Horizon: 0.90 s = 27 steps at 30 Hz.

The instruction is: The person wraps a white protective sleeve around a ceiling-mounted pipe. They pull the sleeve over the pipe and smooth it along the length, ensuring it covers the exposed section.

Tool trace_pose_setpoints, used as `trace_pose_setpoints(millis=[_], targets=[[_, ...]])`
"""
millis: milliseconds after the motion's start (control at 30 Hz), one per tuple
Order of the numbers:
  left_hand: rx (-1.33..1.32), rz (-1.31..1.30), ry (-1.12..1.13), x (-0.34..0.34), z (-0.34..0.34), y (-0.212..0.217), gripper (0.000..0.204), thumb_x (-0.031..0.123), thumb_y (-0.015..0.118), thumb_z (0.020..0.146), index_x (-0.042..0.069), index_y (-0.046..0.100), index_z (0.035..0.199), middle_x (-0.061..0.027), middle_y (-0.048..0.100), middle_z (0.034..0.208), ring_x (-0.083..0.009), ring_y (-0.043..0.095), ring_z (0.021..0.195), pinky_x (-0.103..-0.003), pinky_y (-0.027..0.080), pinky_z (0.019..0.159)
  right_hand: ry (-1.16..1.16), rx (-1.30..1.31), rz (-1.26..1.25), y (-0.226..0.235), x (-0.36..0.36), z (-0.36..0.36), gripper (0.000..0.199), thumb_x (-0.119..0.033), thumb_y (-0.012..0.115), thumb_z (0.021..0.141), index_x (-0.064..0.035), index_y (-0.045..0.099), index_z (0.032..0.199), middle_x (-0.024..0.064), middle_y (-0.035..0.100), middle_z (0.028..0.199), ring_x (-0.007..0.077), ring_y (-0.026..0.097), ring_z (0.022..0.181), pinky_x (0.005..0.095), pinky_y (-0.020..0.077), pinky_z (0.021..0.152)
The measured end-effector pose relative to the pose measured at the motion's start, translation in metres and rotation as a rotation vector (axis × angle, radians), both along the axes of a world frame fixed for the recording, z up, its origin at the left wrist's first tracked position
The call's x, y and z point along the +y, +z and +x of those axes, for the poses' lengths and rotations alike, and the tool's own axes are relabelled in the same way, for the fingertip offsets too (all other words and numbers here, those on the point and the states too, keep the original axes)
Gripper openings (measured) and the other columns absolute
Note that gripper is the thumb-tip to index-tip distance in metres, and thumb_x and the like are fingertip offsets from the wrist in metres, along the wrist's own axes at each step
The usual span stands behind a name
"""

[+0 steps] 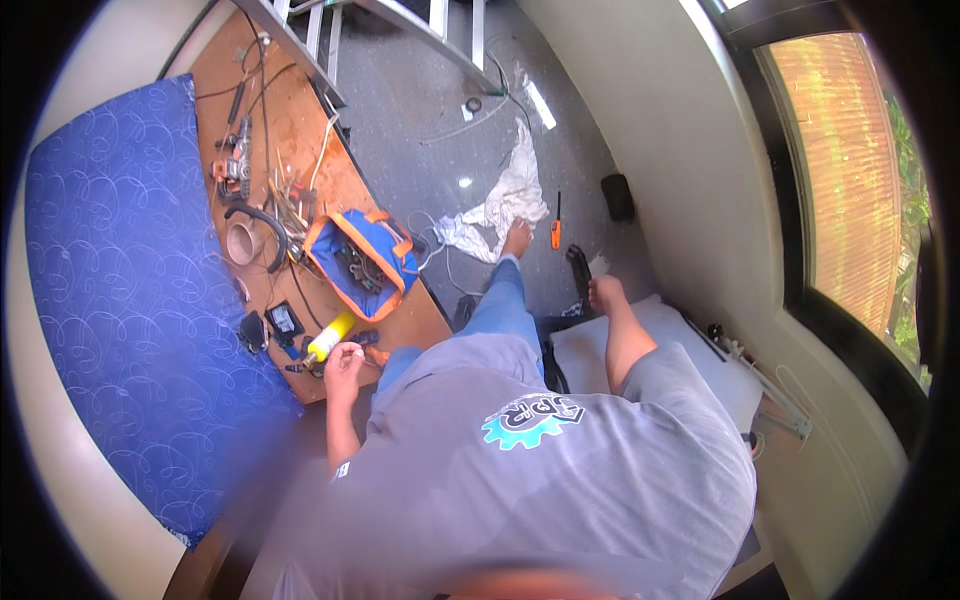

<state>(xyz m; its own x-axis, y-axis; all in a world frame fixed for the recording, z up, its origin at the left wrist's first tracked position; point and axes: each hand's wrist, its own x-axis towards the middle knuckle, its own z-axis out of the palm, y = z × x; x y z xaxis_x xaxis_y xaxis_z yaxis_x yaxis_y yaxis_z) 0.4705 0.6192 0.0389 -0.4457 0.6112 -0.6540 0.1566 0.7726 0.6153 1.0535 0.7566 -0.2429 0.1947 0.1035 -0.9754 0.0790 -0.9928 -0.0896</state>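
My left hand (345,368) is beside a yellow cylinder (330,338) that lies on the brown wooden board. Its fingers are drawn together, and what they hold, if anything, is too small to make out. On my other side, my right hand (605,293) is closed next to a dark, upright black object (578,270). Whether it grips that object is hard to see. A blue tool bag with orange trim (395,268) stands open on the board, with dark tools inside. Close to my left hand lies a small device with a dark screen (284,319).
A blue patterned mattress (120,260) borders the board (290,110), which bears a power tool (233,165), a tape roll (243,242) and cables. A ladder (440,40) stands ahead. My bare foot is on a white cloth (515,190), near a slim orange tool (556,232). A window is right.
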Motion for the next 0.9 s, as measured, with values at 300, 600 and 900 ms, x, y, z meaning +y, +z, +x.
trace_pose_setpoints(millis=[300, 600, 900], targets=[[0.073, -0.321, -0.063, 0.060, 0.005, -0.021, 0.023, 0.021, 0.072, 0.099, 0.007, 0.072, 0.117, -0.0033, 0.073, 0.105, -0.0147, 0.069, 0.096, -0.031, 0.056, 0.088, 0.051, 0.086, 0.134, 0.029, 0.068, 0.015, 0.011, -0.020, 0.060, 0.102, -0.0115, 0.063, 0.096, 0.0032, 0.063, 0.075, 0.0178, 0.064, 0.062, 0.0373, 0.0566, 0.056], [-0.309, -0.217, -0.204, 0.188, 0.035, -0.071, 0.024, 0.019, 0.072, 0.094, 0.009, 0.073, 0.116, -0.0027, 0.070, 0.095, -0.0139, 0.065, 0.082, -0.034, 0.053, 0.069, 0.184, 0.256, 0.408, 0.030, 0.153, 0.013, 0.016, -0.012, 0.058, 0.094, -0.0063, 0.062, 0.080, 0.0097, 0.063, 0.070, 0.0243, 0.062, 0.057, 0.0398, 0.0487, 0.049], [-0.065, 0.109, -0.757, 0.424, 0.011, -0.100, 0.017, 0.020, 0.072, 0.096, 0.008, 0.076, 0.107, -0.0071, 0.077, 0.097, -0.0188, 0.071, 0.093, -0.036, 0.058, 0.082, 1.219, -0.220, 0.847, -0.011, 0.211, 0.057, 0.028, -0.026, 0.064, 0.096, -0.0045, 0.078, 0.107, 0.0177, 0.077, 0.102, 0.0324, 0.074, 0.091, 0.0433, 0.0576, 0.082]])
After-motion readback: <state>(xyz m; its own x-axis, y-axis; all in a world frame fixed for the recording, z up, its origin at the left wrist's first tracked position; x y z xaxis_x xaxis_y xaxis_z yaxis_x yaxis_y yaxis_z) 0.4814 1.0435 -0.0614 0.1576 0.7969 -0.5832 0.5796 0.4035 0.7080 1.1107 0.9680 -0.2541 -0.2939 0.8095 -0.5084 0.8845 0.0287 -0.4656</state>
